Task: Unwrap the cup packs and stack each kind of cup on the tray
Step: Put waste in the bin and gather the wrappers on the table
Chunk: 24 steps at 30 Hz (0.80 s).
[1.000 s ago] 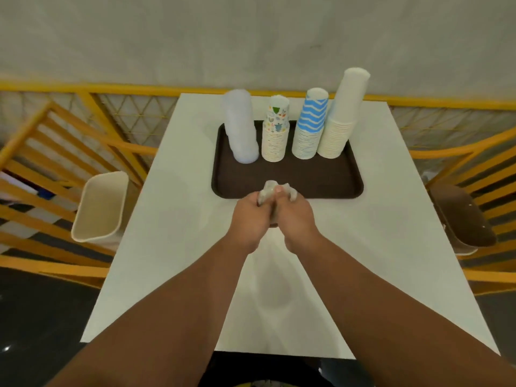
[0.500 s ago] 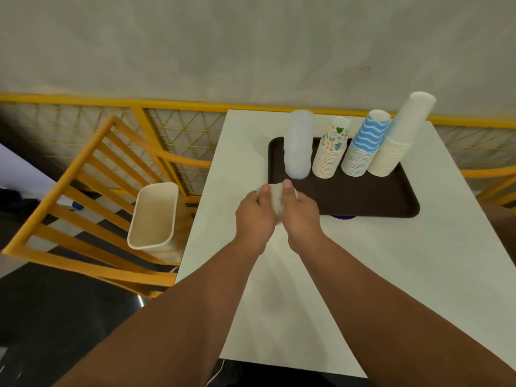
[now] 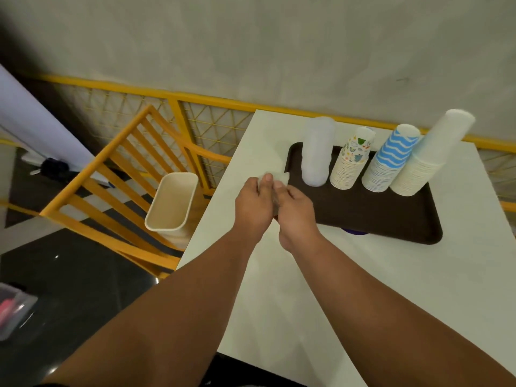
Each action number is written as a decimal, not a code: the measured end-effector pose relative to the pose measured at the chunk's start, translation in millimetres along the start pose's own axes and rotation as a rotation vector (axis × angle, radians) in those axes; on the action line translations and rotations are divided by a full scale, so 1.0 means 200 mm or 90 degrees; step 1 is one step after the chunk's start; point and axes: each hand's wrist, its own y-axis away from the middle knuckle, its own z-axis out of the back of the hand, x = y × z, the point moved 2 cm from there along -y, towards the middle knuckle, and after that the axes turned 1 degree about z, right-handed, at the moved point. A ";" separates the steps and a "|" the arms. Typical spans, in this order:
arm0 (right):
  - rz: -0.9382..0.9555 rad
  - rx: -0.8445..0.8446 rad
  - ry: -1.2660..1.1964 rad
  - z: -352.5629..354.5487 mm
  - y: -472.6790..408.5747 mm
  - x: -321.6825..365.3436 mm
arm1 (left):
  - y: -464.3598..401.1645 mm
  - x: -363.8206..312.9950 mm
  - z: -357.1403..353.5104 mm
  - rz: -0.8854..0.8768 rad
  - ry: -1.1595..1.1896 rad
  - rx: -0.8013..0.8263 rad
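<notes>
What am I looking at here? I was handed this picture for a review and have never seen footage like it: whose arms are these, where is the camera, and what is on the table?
There is no machine: a person wears a camera on the head, looking forward and down, so the arms are their own. The left hand and right hand together squeeze a crumpled wrapper above the white table. On it lies a dark brown tray with four stacks of upside-down cups: clear plastic cups, patterned cups, blue wavy cups and plain white cups. A cream bin stands beside the table on the left.
</notes>
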 end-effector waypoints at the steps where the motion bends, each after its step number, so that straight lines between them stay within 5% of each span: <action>1: 0.003 -0.001 -0.014 -0.01 0.00 0.00 | 0.00 0.00 0.01 0.020 0.012 -0.024; 14: -0.030 0.008 -0.094 -0.23 -0.08 -0.01 | -0.07 0.06 0.19 0.059 0.108 -0.101; 24: -0.091 0.065 -0.034 -0.83 -0.44 -0.19 | -0.59 0.31 0.60 0.071 0.069 -0.032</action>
